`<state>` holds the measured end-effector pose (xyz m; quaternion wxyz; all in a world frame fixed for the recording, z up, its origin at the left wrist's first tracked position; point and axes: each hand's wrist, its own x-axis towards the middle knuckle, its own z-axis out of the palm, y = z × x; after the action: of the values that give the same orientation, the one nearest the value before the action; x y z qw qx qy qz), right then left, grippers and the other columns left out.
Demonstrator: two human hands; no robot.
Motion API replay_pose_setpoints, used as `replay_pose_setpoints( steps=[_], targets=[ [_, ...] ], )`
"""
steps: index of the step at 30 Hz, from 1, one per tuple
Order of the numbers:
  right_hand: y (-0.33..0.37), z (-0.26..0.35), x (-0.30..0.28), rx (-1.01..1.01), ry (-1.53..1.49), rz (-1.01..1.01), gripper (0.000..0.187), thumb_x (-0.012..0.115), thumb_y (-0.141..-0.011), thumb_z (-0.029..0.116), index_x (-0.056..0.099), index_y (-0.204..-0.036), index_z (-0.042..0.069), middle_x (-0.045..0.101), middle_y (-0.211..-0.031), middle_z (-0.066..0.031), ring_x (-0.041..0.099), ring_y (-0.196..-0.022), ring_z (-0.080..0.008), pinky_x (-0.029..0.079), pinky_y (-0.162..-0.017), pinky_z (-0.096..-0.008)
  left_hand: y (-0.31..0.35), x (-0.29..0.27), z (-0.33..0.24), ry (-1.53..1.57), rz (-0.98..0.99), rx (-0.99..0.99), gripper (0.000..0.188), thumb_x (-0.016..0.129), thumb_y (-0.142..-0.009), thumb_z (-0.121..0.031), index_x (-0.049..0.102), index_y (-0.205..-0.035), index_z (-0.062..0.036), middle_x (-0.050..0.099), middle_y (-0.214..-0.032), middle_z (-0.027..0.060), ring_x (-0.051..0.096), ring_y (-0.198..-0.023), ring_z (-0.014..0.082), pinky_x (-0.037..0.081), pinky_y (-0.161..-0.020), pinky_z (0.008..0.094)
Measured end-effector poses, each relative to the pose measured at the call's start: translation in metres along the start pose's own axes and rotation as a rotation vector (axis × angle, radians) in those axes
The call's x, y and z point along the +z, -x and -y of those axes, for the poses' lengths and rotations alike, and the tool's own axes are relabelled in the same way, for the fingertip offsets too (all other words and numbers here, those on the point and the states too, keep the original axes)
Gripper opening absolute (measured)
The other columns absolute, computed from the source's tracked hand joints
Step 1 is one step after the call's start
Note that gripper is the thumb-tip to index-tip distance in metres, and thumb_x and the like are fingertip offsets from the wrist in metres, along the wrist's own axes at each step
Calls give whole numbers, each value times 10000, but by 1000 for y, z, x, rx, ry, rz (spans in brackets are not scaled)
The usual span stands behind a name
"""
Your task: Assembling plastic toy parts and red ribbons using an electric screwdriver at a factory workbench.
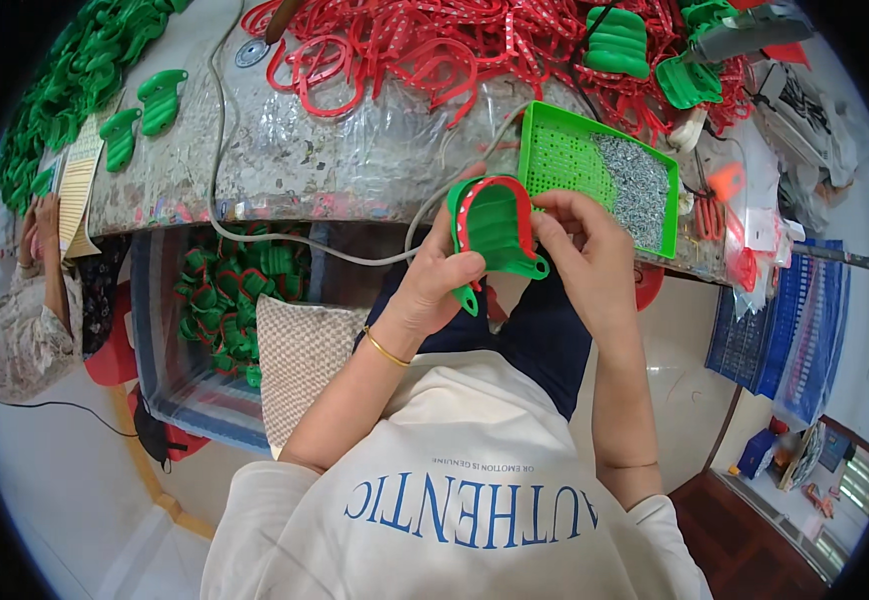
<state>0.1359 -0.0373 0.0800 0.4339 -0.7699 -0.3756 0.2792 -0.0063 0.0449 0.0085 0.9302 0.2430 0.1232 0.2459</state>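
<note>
My left hand [433,280] grips a curved green plastic piece [498,235] with ribbed grooves and small holed tabs, its thumb lying along the near left side. A red strap [468,205] with white dots arches around the piece's upper rim and down both sides. At the strap's right side is my right hand [587,240], its thumb and forefinger pinched together against the edge. Whatever small thing the pinch may hold is hidden. Just beyond the right hand, a bright green tray [526,150] holds many small silvery metal bits on its right side.
Red dotted straps [435,50] heap along the table's back. Green pieces [85,80] pile at far left. A cable [217,150] crosses the worktable [285,160]. Below stands a bin [165,370] of red-and-green assembled pieces, beside a woven cushion [300,355]. Another person's hand [45,225] is at left.
</note>
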Motion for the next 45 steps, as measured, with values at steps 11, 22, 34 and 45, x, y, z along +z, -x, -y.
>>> replay_pose_setpoints(
  steps=[11,22,34,45],
  targets=[
    [-2,-5,12,26,-4,-5,143,631,-857,42,629,-990,-9,630,-829,-13,552,-712,-51,448,-653,-195,1,1,2,-54,-38,52,997,779,-688,-246,190,-1481,-115,419,-1373,58,404,-1274,193,299,-1085,351],
    [-3,-9,17,149,-183,19,87,613,-869,26,631,-938,-25,630,-824,-4,566,-726,-41,455,-664,-186,3,-7,6,-111,-53,84,1038,796,-669,-284,167,-1482,-137,428,-1372,81,450,-1261,234,384,-1055,381],
    [-10,-28,12,151,-318,150,171,651,-831,18,537,-957,38,554,-834,7,541,-741,-66,447,-676,-203,10,-12,7,100,-31,5,980,782,-690,-225,199,-1475,-153,419,-1365,66,449,-1238,201,348,-1058,346],
    [-6,-29,10,206,-643,205,281,638,-765,-55,499,-982,57,479,-884,-1,519,-786,-81,458,-651,-225,2,-11,15,417,10,-117,907,802,-666,-392,317,-1414,-225,490,-1293,64,501,-1182,260,453,-955,491]
  ],
)
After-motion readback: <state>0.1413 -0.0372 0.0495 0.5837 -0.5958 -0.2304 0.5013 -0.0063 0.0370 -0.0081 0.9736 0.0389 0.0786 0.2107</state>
